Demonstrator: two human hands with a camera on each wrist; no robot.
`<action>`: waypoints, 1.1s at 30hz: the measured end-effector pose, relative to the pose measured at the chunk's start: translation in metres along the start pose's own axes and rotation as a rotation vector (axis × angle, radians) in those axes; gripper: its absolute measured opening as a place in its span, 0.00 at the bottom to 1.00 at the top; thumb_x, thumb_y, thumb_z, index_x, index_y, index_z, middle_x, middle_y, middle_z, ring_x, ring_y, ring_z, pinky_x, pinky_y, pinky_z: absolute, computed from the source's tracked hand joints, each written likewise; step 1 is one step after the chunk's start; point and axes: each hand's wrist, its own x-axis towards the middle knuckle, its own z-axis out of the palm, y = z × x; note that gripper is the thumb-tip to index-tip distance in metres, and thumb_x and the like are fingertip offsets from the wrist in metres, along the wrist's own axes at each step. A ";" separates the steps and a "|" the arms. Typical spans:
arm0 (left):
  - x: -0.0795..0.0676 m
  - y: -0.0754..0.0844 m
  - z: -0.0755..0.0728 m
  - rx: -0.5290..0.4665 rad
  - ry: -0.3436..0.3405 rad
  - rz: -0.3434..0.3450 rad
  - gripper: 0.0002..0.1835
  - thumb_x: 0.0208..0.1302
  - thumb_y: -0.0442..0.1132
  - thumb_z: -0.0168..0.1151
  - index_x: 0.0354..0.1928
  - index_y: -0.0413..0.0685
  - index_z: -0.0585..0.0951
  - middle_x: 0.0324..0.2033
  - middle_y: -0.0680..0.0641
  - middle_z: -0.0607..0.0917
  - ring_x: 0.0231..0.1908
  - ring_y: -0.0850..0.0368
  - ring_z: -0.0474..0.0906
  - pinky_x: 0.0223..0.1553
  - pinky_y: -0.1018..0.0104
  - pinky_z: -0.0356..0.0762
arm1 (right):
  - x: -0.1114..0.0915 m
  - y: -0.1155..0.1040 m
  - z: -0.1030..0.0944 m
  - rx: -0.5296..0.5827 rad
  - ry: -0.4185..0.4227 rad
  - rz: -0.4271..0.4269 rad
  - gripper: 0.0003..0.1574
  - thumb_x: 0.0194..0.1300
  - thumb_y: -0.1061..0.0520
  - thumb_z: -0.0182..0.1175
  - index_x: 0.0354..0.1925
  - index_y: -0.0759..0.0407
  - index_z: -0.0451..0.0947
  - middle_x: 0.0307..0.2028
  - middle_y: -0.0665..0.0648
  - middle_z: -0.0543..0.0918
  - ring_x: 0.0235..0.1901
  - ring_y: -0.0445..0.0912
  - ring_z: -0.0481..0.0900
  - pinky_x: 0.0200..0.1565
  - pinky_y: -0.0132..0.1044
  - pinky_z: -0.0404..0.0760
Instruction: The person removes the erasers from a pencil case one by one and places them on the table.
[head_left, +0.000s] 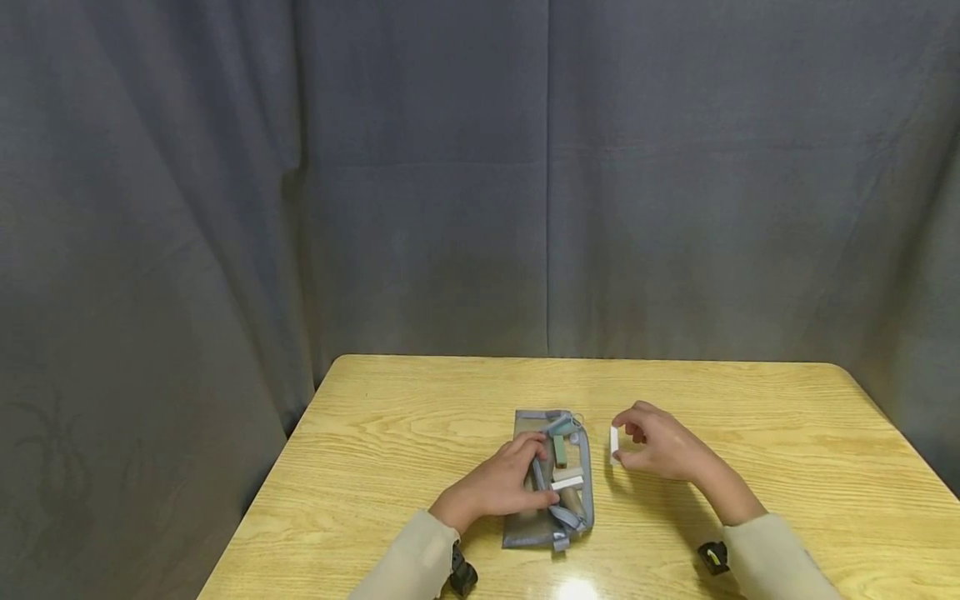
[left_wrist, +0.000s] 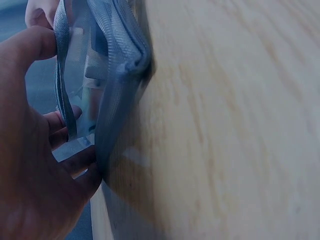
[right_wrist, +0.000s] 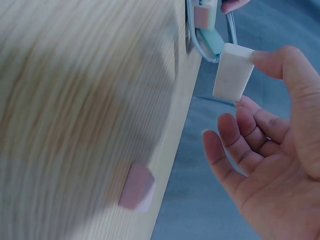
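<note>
Blue-grey pouch (head_left: pixel 528 527) — contents (head_left: pixel 567 482) (partly) hidden

Booth-like space: grey curtains (head_left: pixel 435 183), wood-grain table (head_left: pixel 375 442).

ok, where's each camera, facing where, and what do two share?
Head: worn on the head, facing forward and down at the table; left hand, right hand and sleeves show.
Left wrist: worn there, looking at the pouch; left hand at left, likely part of the right at top.
Right wrist: worn there, looking at the white block; right hand at right, left fingertips at top.
Shared by head and right wrist: white block, pouch.
</note>
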 end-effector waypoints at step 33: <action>-0.002 0.003 0.000 -0.001 0.012 0.002 0.30 0.67 0.65 0.60 0.62 0.56 0.69 0.76 0.53 0.58 0.73 0.52 0.60 0.67 0.57 0.69 | -0.029 0.033 -0.018 -0.049 -0.078 0.020 0.22 0.56 0.58 0.73 0.47 0.66 0.80 0.31 0.50 0.72 0.29 0.38 0.67 0.32 0.33 0.70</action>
